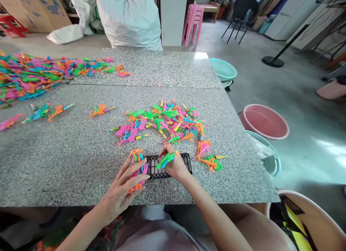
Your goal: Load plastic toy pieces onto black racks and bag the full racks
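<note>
A black plastic rack (155,175) with an open grid lies near the table's front edge. At its left end, a row of small coloured plastic toys (139,168) in pink, orange and blue is packed side by side. My left hand (123,182) curves over this row with its fingers pressed along it. Above the rack's middle, my right hand (173,166) pinches a green and blue plastic toy (166,159) with a bit of orange, held tilted. Its fingertips are partly hidden. Just beyond the rack is a loose heap of similar toys (170,114), some with yellow tubes.
A large pile of coloured toys (29,74) covers the far left of the speckled table (89,164). A few loose toys (101,109) lie between pile and heap. Basins, including a pink one (266,121), stand past the right edge. A big white sack (129,20) stands behind.
</note>
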Available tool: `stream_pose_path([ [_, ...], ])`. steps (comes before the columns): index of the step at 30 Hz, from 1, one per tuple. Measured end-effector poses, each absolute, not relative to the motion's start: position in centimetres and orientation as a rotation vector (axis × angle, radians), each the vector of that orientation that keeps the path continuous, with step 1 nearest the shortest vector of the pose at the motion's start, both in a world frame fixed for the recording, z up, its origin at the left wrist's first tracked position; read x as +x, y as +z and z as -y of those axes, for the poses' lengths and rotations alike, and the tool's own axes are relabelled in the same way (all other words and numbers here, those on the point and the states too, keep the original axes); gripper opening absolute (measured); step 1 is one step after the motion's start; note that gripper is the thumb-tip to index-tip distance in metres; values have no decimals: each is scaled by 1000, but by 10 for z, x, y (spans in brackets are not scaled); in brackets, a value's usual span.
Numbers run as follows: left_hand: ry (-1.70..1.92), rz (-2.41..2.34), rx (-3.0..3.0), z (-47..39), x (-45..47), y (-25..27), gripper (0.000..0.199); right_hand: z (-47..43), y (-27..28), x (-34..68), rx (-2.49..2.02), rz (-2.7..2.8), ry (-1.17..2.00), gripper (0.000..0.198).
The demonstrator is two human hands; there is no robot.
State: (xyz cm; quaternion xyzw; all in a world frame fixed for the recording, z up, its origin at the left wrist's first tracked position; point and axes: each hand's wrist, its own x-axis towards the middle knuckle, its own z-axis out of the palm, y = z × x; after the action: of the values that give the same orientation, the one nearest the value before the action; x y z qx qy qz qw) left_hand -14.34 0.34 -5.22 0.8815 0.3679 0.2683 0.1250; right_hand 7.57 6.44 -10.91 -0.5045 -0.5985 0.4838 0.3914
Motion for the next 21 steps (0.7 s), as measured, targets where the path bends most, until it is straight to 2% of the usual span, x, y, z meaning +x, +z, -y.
stream_pose_path([
  [4,818,-1093,2546,-5,-144,-57,35,-80,-109,50,-1228,1639,1253,32],
  [7,873,-1111,2542,-8,-141,-58,33,-80,-102,44,-1293,1930,1088,31],
  [11,919,-1155,2517,-10,-140,-60,33,-81,-83,40,-1429,2306,899,42],
  [13,924,-1150,2549,-13,-141,-62,34,-86,-74,34,-1477,2443,848,39],
  [17,895,-1081,2700,-23,-145,-63,26,-93,-70,21,-1477,2490,842,33],
  [21,957,-1081,2706,-31,-147,-61,23,-74,-81,58,-1186,2348,787,49],
])
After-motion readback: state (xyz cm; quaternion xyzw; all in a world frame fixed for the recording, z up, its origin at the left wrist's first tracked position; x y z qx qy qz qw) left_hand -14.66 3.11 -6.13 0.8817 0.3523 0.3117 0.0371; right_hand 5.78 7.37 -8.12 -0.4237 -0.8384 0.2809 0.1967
